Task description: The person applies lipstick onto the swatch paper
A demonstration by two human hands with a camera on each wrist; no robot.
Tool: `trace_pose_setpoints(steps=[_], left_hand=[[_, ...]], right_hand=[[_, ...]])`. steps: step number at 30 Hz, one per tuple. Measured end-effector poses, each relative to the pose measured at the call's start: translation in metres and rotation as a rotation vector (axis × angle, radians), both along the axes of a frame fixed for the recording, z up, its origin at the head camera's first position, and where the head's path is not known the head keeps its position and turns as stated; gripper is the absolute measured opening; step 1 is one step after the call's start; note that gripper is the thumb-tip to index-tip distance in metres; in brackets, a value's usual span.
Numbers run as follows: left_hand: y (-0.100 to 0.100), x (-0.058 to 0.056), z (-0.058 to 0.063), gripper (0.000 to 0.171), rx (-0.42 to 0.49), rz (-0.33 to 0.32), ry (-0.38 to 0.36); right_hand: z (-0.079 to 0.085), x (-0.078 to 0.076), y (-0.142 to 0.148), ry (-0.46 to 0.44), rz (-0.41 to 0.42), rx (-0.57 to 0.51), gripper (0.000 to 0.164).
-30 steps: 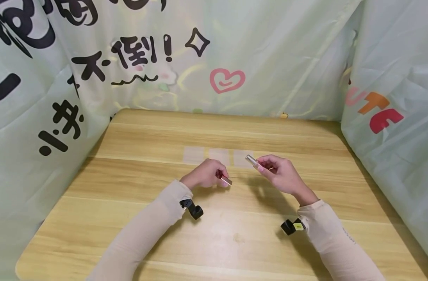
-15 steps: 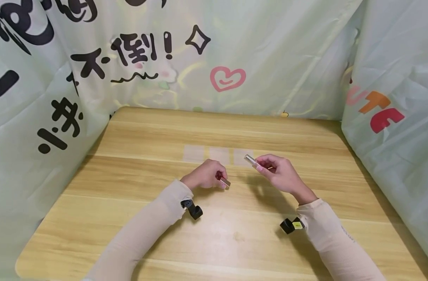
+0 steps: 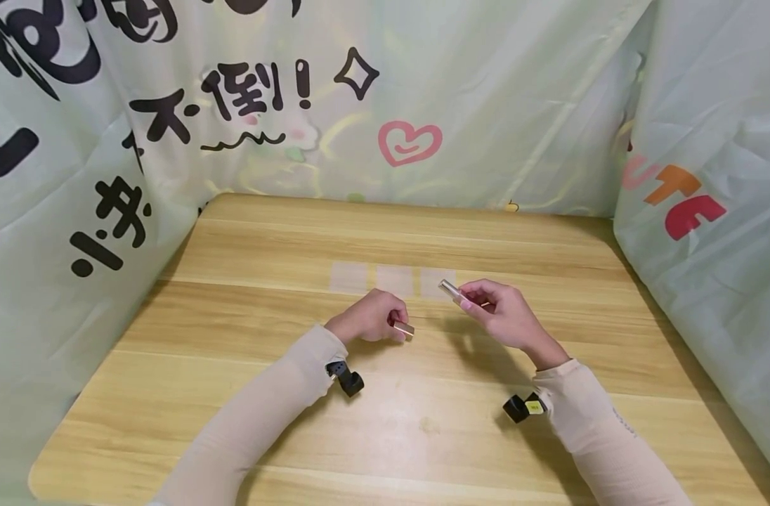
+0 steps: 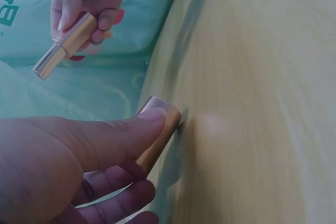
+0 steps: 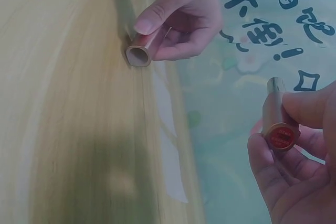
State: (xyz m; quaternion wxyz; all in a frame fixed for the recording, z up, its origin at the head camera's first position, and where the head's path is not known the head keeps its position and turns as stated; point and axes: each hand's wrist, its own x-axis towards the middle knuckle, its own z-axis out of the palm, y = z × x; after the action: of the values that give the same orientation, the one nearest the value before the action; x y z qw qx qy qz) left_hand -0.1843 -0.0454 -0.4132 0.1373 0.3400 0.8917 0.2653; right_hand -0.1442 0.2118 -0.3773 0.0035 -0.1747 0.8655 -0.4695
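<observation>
My left hand (image 3: 374,316) pinches a copper-coloured lipstick cap (image 3: 405,329) low over the table, left of centre. Its hollow open end (image 5: 139,56) faces the right wrist camera. Across from it, my right hand (image 3: 506,313) holds a lipstick tube (image 3: 449,289) between thumb and fingers. The tube's silvery narrower end (image 4: 49,62) points away from the palm, up and to the left in the head view. A red round label (image 5: 282,137) shows on the tube's base in the right wrist view. Cap and tube are apart.
Three pale translucent squares (image 3: 349,277) lie in a row on the wooden table (image 3: 284,232), behind the hands. Printed cloth (image 3: 486,105) hangs around the back and both sides. Each wrist wears a small black camera (image 3: 350,380).
The cap in my left hand has tilted slightly, and its free end has shifted a little left. My right hand with the lipstick tube stays almost still.
</observation>
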Motion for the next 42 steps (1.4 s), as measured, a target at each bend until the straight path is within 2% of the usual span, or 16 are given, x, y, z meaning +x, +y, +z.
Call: trace_pose_setpoints(steps=[11, 18, 26, 32, 38, 42], left_hand=[[0.012, -0.003, -0.001, 0.019, -0.042, -0.021, 0.029], [0.028, -0.004, -0.003, 0.019, -0.045, -0.026, 0.01], [0.053, -0.006, -0.004, 0.019, -0.046, -0.052, 0.052], [0.074, -0.008, -0.005, 0.019, -0.044, -0.065, 0.088], [0.092, -0.01, -0.01, 0.02, 0.005, -0.077, 0.162], [0.104, -0.012, -0.011, 0.024, 0.045, -0.043, 0.159]], right_hand=[[-0.002, -0.004, 0.0, -0.004, -0.021, 0.017, 0.02], [0.0, -0.002, 0.0, -0.009, -0.015, 0.01, 0.022], [0.002, -0.002, 0.001, -0.026, -0.041, 0.016, 0.023], [0.003, -0.003, 0.003, 0.03, -0.027, -0.01, 0.02], [0.006, -0.004, 0.005, 0.084, -0.047, 0.011, 0.018], [0.009, -0.005, 0.006, 0.097, -0.056, 0.013, 0.018]])
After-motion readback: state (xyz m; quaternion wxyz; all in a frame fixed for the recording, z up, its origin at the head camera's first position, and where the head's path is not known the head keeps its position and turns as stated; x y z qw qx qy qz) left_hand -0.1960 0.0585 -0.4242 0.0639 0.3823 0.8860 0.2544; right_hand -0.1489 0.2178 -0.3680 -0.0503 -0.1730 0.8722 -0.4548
